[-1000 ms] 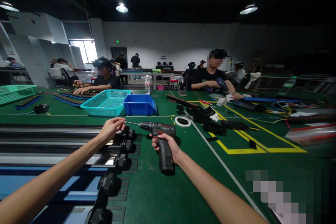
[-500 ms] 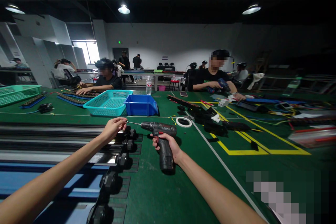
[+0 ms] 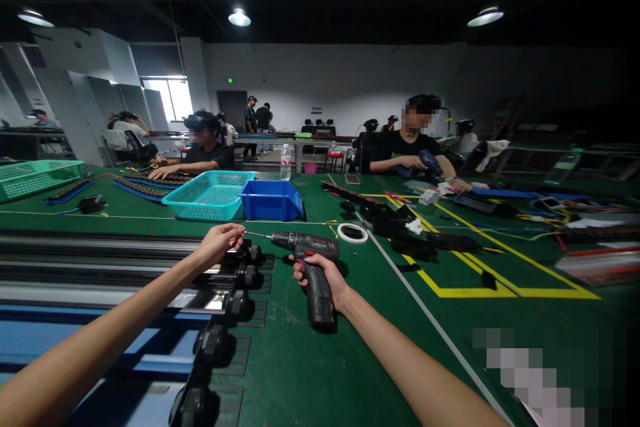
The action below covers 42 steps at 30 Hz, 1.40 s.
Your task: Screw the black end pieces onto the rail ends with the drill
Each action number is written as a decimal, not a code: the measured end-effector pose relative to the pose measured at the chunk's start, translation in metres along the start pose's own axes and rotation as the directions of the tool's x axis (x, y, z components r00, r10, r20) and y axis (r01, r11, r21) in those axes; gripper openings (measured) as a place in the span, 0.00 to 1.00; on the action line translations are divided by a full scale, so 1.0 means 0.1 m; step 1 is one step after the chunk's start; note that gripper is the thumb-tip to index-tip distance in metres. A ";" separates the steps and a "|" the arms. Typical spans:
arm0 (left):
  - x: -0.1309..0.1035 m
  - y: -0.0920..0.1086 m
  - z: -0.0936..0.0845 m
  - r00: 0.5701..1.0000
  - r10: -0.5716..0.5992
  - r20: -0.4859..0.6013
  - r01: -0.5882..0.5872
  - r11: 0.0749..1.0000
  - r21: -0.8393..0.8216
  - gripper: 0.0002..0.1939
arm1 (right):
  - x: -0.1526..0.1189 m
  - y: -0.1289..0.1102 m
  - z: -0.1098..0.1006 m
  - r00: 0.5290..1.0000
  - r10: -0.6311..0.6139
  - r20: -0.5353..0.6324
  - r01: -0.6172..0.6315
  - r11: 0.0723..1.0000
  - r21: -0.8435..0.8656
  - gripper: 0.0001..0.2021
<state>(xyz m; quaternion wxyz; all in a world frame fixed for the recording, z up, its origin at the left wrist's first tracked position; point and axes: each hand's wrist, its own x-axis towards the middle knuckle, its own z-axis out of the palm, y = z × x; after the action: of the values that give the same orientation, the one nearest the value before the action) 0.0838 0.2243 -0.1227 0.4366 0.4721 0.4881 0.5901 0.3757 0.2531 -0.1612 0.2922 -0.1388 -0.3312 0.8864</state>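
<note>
My right hand (image 3: 325, 280) is wrapped around the grip of a black and red cordless drill (image 3: 313, 247), which points left above the green table. A long thin bit (image 3: 259, 235) sticks out of its chuck. At the bit's tip, my left hand (image 3: 223, 242) is closed in a pinch; whatever lies between the fingertips is too small to make out. Below and beside the left hand lie long metal and blue profiles (image 3: 115, 340) with black round fittings (image 3: 213, 345) at their right ends.
Behind the hands stand a turquoise basket (image 3: 210, 195), a blue bin (image 3: 273, 201) and a water bottle (image 3: 285, 163). A tape roll (image 3: 353, 233) lies right of the drill. Black parts and cables spread over the right side. Two people sit across the table, one holding a blue drill (image 3: 429, 163).
The whole view has shifted very slightly, so things sit a little further right. Both hands and the drill keep the same pose, with the pinch still at the bit's tip.
</note>
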 end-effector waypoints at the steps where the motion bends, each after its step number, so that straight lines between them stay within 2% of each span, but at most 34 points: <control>1: -0.01 0.02 0.00 1.000 -0.002 0.006 0.002 1.000 0.012 0.16 | 0.00 0.00 0.00 1.000 0.007 -0.002 -0.007 1.000 0.004 0.16; 7: -0.08 0.07 0.04 1.000 0.019 0.011 -0.019 0.998 0.058 0.18 | -0.01 0.00 -0.01 1.000 0.016 -0.020 -0.016 1.000 0.012 0.15; 12: -0.06 0.08 0.06 0.996 0.085 -0.032 -0.081 0.989 0.123 0.24 | -0.07 -0.01 0.00 0.999 -0.023 -0.028 0.023 1.000 0.021 0.15; 14: -0.08 0.09 0.04 0.986 0.164 -0.041 -0.146 0.948 0.285 0.22 | -0.13 -0.02 -0.01 0.999 -0.009 -0.038 0.011 0.999 0.033 0.15; 17: -0.18 0.09 -0.02 0.954 0.297 0.044 -0.260 0.748 0.610 0.16 | -0.26 -0.04 -0.02 0.998 0.016 -0.062 -0.013 0.999 0.046 0.15; 19: -0.27 0.09 -0.04 0.953 0.267 0.144 -0.286 0.631 0.721 0.13 | -0.35 -0.05 -0.03 0.997 0.030 -0.073 -0.027 0.999 0.043 0.15; 21: -0.36 0.08 -0.04 0.960 0.184 0.212 -0.280 0.568 0.774 0.16 | -0.43 -0.04 -0.04 0.996 0.033 -0.079 -0.030 0.999 0.038 0.14; 29: -0.47 0.07 0.03 0.978 0.078 0.194 -0.209 0.291 0.934 0.26 | -0.50 -0.04 -0.04 0.992 0.091 -0.091 -0.088 0.996 0.028 0.13; 33: -0.48 0.07 0.03 0.981 0.051 0.189 -0.196 0.244 0.950 0.28 | -0.48 -0.05 -0.03 0.987 0.147 -0.069 -0.144 0.988 0.049 0.13; 42: -0.49 0.10 0.03 0.976 0.028 0.214 -0.215 0.210 0.954 0.29 | -0.45 -0.06 -0.08 0.986 0.157 -0.064 -0.154 0.987 0.053 0.15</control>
<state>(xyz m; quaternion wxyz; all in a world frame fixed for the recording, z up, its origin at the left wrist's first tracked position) 0.0949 0.1756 -0.1193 0.0339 0.7204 0.6760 0.1514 0.4171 0.2331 -0.1610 0.2364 -0.1873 -0.2880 0.9089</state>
